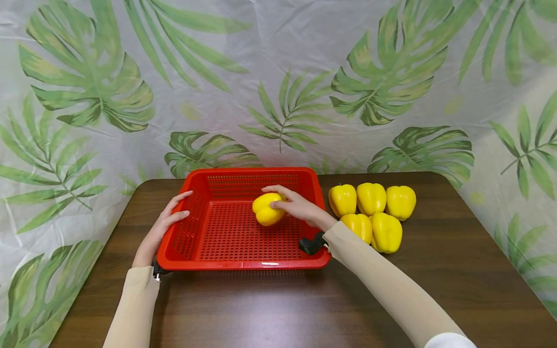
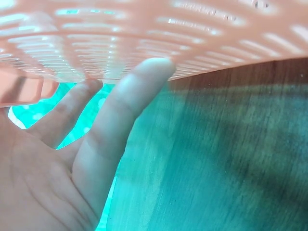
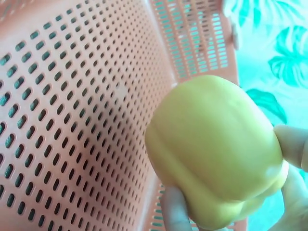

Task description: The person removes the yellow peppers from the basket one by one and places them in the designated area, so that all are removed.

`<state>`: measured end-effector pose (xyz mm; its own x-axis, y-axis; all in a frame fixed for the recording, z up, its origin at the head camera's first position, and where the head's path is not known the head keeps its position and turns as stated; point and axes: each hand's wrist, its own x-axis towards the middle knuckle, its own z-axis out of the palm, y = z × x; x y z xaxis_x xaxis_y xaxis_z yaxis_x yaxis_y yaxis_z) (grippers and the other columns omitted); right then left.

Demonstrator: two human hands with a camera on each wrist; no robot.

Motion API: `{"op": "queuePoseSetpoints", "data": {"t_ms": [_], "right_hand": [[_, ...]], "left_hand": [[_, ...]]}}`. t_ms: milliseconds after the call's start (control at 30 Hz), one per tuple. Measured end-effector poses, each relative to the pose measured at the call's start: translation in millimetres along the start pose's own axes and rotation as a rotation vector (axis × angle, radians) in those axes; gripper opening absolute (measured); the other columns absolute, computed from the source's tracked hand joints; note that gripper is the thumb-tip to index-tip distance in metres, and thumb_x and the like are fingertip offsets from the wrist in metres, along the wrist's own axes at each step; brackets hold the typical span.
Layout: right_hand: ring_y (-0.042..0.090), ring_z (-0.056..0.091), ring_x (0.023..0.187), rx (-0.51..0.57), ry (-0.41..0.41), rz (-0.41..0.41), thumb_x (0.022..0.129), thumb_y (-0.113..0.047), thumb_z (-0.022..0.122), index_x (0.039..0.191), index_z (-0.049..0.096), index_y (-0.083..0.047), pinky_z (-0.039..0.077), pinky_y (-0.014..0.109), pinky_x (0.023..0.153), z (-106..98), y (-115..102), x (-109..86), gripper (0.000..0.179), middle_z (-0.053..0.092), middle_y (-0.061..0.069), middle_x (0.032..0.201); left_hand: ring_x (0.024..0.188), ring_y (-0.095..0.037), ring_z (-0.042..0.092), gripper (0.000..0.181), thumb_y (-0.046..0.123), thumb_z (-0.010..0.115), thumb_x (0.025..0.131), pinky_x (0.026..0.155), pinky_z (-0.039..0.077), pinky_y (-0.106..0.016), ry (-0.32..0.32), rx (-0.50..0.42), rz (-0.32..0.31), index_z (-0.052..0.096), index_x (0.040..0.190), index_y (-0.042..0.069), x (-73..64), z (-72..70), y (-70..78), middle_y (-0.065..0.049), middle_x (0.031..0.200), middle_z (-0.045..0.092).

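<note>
In the head view, my right hand [image 1: 300, 207] holds a yellow bell pepper [image 1: 266, 211] over the floor of a red perforated plastic basket [image 1: 243, 265]. The right wrist view has this bell pepper [image 3: 211, 144] close up, with the thumb and fingertips [image 3: 174, 209] pressed to its sides. Whether it touches the basket floor I cannot tell. My left hand [image 1: 163, 224] rests at the basket's left rim, its fingers fairly straight. From the left wrist, the hand [image 2: 62, 159] lies against the basket wall [image 2: 207, 38], with some fingers hidden.
Right of the basket, several yellow bell peppers [image 1: 371, 199] stand close together on the dark wooden table [image 1: 461, 270]. Behind the table hangs a leaf-patterned cloth [image 1: 304, 48]. A black wrist device [image 1: 311, 244] sits at the right wrist, over the basket's front right corner.
</note>
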<state>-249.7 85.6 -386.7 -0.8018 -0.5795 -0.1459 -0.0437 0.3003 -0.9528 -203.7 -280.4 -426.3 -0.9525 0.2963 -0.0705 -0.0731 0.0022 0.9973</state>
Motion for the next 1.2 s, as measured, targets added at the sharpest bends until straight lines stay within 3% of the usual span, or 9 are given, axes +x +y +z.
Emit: {"op": "queuePoseSetpoints", "data": {"t_ms": [500,767,1033,1200], "right_hand": [[0.028,0.05,0.105,0.177,0.005,0.005,0.096,-0.011,0.051,0.143,0.039,-0.019,0.039,0.056,0.095,-4.5,-8.1,-9.9,0.05,0.038,0.011,0.139],[0.026,0.049,0.099,0.13,0.057,-0.009,0.095,-0.013,0.053,0.14,0.041,-0.02,0.041,0.037,0.081,-8.0,-12.2,-17.6,0.047,0.041,0.009,0.135],[0.028,0.047,0.098,0.158,0.078,-0.016,0.094,-0.02,0.056,0.134,0.038,-0.023,0.042,0.041,0.082,-17.1,-12.9,-28.4,0.044,0.043,0.013,0.127],[0.029,0.048,0.101,0.216,0.053,-0.035,0.094,-0.016,0.055,0.14,0.033,-0.022,0.042,0.042,0.084,-23.2,-13.1,-33.4,0.051,0.041,0.016,0.13]], "left_hand": [[0.114,-0.029,0.048,0.054,0.022,0.043,0.102,0.084,0.052,-0.039,0.003,0.014,0.002,0.021,0.152,0.023,-0.1,-0.5,0.2,-0.016,0.145,0.025],[0.114,-0.03,0.049,0.054,0.021,0.042,0.102,0.084,0.052,-0.039,0.0,0.009,0.006,0.02,0.152,0.021,0.0,0.1,0.1,-0.017,0.144,0.025],[0.115,-0.031,0.049,0.054,0.022,0.042,0.102,0.085,0.052,-0.039,0.005,0.004,-0.004,0.02,0.152,0.022,-0.9,0.6,1.0,-0.017,0.145,0.025],[0.116,-0.032,0.048,0.055,0.023,0.043,0.102,0.085,0.052,-0.041,0.004,-0.001,-0.011,0.02,0.152,0.023,-1.6,0.7,1.6,-0.016,0.146,0.025]]}}
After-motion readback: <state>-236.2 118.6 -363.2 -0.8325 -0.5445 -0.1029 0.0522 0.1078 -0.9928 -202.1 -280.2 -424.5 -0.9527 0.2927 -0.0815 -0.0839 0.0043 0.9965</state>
